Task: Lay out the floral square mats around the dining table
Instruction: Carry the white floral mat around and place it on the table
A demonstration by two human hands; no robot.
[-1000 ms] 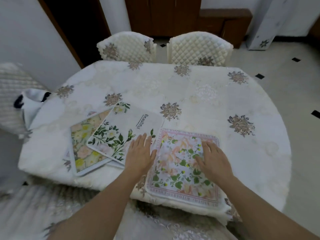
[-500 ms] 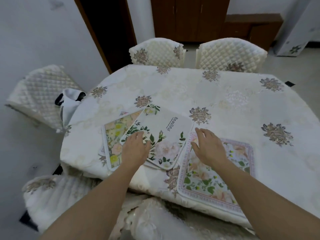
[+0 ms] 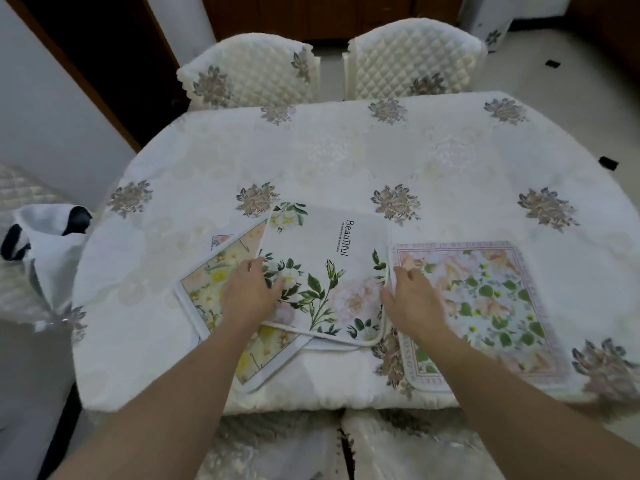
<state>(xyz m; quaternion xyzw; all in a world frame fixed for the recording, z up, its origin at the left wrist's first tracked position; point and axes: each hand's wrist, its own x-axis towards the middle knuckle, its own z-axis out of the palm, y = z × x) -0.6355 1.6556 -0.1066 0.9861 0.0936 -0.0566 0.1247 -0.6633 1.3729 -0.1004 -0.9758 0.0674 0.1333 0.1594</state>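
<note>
Three floral square mats lie near the table's (image 3: 346,157) front edge. A white mat (image 3: 332,271) printed with "Beautiful" and green leaves lies on top of a yellow floral mat (image 3: 204,289). A corner of one more mat (image 3: 220,240) peeks out under them. To the right, a pink-bordered mat (image 3: 485,299) lies flat by itself. My left hand (image 3: 247,294) grips the white mat's left edge with the thumb on top. My right hand (image 3: 412,299) grips its right edge with curled fingers.
Two quilted white chairs (image 3: 249,77) (image 3: 412,60) stand at the far side. Two more chair backs (image 3: 277,445) (image 3: 415,445) are right below me. A white and black cloth (image 3: 45,244) lies on a chair at the left.
My right hand left the pink-bordered mat and moved left to the white mat's right edge. My left hand shifted to its left edge. My view swung left, then back.
</note>
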